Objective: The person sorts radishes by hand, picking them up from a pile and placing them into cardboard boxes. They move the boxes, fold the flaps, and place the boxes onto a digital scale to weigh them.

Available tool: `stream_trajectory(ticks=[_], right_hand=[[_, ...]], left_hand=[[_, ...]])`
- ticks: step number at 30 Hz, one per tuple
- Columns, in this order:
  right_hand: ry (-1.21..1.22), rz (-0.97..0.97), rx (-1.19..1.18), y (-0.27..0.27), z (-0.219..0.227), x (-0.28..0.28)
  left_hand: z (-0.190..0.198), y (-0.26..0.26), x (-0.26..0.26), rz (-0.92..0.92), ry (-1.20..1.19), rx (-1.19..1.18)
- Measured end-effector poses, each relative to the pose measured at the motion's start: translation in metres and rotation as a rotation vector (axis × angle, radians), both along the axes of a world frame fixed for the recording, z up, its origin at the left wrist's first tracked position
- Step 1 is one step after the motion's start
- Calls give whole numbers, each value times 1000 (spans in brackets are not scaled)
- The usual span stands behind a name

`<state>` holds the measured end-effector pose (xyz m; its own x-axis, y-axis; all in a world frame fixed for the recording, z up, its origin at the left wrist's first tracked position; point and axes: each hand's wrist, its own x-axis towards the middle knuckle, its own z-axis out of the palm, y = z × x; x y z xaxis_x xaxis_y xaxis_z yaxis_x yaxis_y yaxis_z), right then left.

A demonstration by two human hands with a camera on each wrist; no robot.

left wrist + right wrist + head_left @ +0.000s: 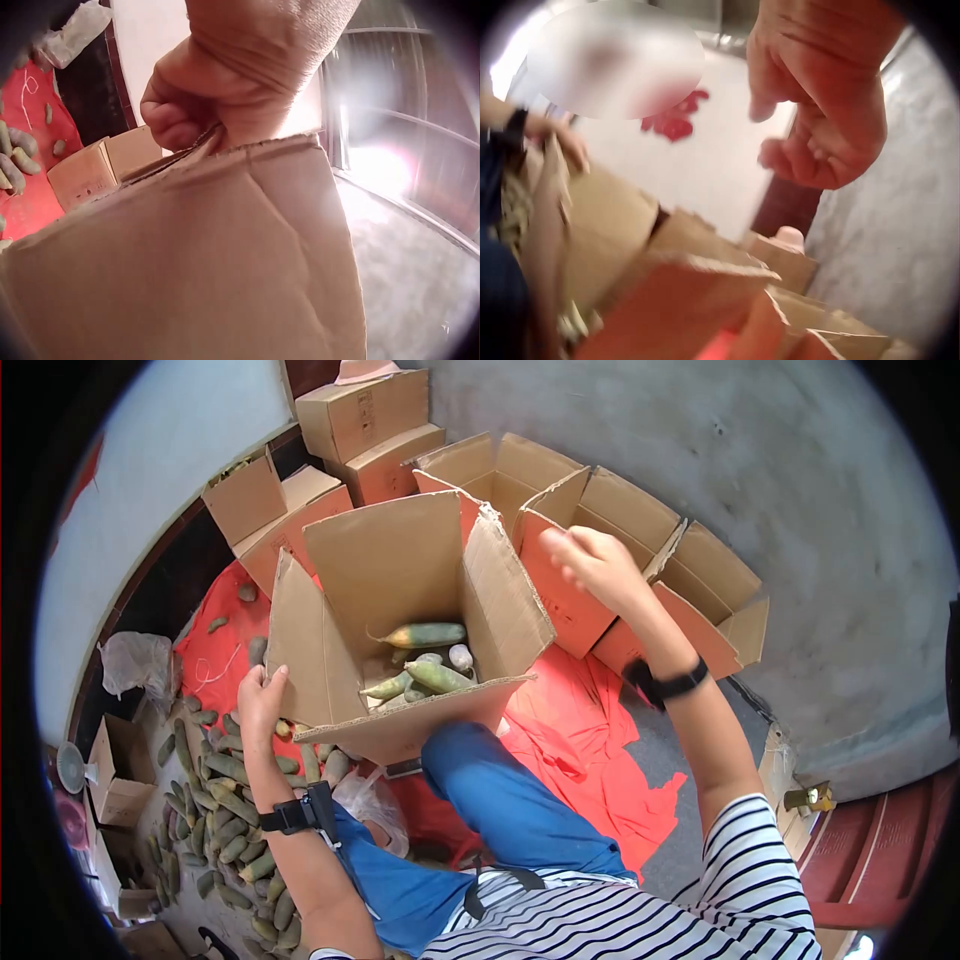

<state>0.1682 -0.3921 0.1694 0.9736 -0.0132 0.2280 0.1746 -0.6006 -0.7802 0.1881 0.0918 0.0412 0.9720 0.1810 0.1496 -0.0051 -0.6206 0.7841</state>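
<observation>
An open cardboard box (385, 545) with raised flaps leans by the person's knee. Several thick green and yellowish cucumbers (437, 677) lie at its bottom. The left hand (262, 700) grips the edge of the box's left flap. Close up in the left wrist view, the curled fingers of that left hand (187, 105) hold the cardboard edge. Raised off to the right of the box is the right hand (598, 565), its fingers loosely bent around nothing. In the right wrist view a gap shows between thumb and fingers of the right hand (821, 112).
More cucumbers (225, 800) are piled on the floor at the left. A row of open cardboard boxes (590, 510) stands along the grey wall, with stacked boxes (365, 420) farther back. Red cloth (580, 740) covers part of the floor. A clear plastic bag (138, 663) lies at left.
</observation>
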Motion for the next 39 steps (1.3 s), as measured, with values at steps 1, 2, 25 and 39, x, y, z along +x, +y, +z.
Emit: stream_trajectory(ticks=[1,2,25,39], right_hand=[[70,-72,-238,1,-9,20],[135,-144,-472,4,-17,38],[390,-675,61,-181,-154,-314],[1116,-1292,-576,-243,-143,-759]], left_hand=[[8,-10,-5,-6,4,-81],[12,-17,-8,2,7,-84],[92,-299,-123,-886,107,-84],[-65,-541,-351,-1869,402,-138]])
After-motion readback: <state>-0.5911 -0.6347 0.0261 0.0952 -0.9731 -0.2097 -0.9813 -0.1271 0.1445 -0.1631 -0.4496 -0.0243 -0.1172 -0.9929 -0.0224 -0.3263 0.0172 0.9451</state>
